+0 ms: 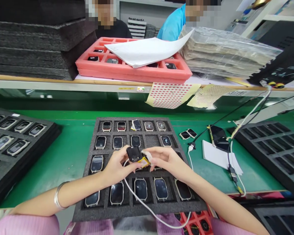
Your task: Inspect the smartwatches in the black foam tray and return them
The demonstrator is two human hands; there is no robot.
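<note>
Above a dark foam tray [134, 209] of smartwatches, both hands meet. My left hand [117, 165] is closed on a black square watch charger [134, 153] with small metal contacts on its face; a white cable [147, 207] loops from behind these fingers toward the tray's front edge. Pinched in my right hand [168, 160] is a small opened watch with a pale case [147, 156]. A yellow-edged piece [143, 162], like a battery, shows between it and the charger. Fingers partly hide where these parts touch. Watches such as one [161, 188] lie face up in the tray's pockets.
Two loose watches [188, 133], a phone [219, 137] and white paper [221, 156] lie to the right, with cables. More foam trays flank both sides [46, 138] [276, 147]. A shelf ahead carries a pink foam tray [134, 76] and stacked clear trays [225, 55]. Two people sit beyond.
</note>
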